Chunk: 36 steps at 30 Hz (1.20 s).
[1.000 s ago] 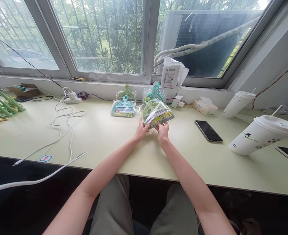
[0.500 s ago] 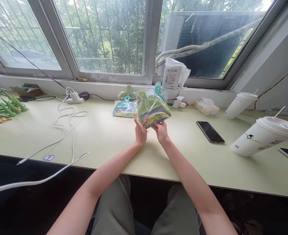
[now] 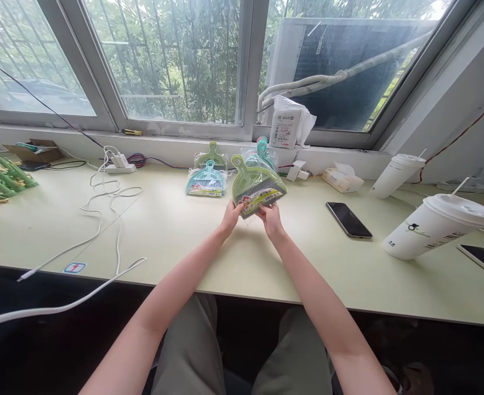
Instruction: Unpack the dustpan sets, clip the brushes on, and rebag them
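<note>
The right hand (image 3: 272, 219) grips a tilted, plastic-wrapped green dustpan (image 3: 253, 179).

Phones (image 3: 348, 220), cups (image 3: 433, 230) on table (image 3: 176, 225), right of dustpan sets (image 3: 259, 192).

We get daylight through grey-framed glass windows (image 3: 176, 66), soft sheen on the pale-green flat surface (image 3: 176, 236), dark shadow beneath, stretched edges.

We note our left arm (image 3: 171, 293) and right arm (image 3: 322, 293) bare, outstretched, converging on the dustpan (image 3: 253, 178). Left hand (image 3: 229, 219) grips its lower left corner; right hand (image 3: 272, 221) curls at its bottom edge.
</note>
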Tool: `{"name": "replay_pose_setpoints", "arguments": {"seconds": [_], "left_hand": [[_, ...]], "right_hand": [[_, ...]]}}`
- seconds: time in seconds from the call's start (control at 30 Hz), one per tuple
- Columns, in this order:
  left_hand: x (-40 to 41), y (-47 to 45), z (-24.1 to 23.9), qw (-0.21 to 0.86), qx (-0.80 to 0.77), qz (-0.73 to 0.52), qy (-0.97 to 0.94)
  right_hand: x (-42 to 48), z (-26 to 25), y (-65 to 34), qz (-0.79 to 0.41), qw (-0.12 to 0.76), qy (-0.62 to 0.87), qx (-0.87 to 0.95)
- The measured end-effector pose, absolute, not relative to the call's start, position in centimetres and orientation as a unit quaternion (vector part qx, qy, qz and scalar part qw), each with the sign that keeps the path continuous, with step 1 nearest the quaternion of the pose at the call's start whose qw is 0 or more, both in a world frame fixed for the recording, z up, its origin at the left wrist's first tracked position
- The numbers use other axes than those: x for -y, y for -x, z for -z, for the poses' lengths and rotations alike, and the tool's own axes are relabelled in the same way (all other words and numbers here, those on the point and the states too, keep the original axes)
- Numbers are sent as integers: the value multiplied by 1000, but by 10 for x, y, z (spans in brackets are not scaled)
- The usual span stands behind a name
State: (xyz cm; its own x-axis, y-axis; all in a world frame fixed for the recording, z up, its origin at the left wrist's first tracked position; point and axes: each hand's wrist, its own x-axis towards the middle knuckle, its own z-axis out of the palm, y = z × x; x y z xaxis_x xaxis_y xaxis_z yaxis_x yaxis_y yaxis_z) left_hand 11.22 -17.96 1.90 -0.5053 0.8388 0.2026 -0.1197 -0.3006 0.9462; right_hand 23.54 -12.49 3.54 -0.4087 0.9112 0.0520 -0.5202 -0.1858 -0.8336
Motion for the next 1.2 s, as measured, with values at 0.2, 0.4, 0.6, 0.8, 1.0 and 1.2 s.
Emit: {"name": "replay_pose_setpoints", "arguments": {"seconds": [0.2, 0.4, 0.6, 0.8, 1.0, 1.2], "left_hand": [[174, -118, -8, 319, -481, -700, -421], [179, -118, -12, 302, -474, -678, -474], [186, -117, -24, 308, -501, -662, -464], [200, -121, -39, 324, -499, -678, -432], [201, -132, -28, 461, -516, -517, -503], [191, -115, -32, 407, -465, -648, -445]], "right_hand": [[107, -39, -246, -694, 537, 320, 356], [86, -36, -261, -680, 588, 291, 328], [85, -38, -262, -697, 570, 249, 358], [91, -36, -255, -746, 453, 189, 450], [88, -34, -255, -706, 534, 219, 410], [96, -36, -253, -712, 525, 216, 413]]}}
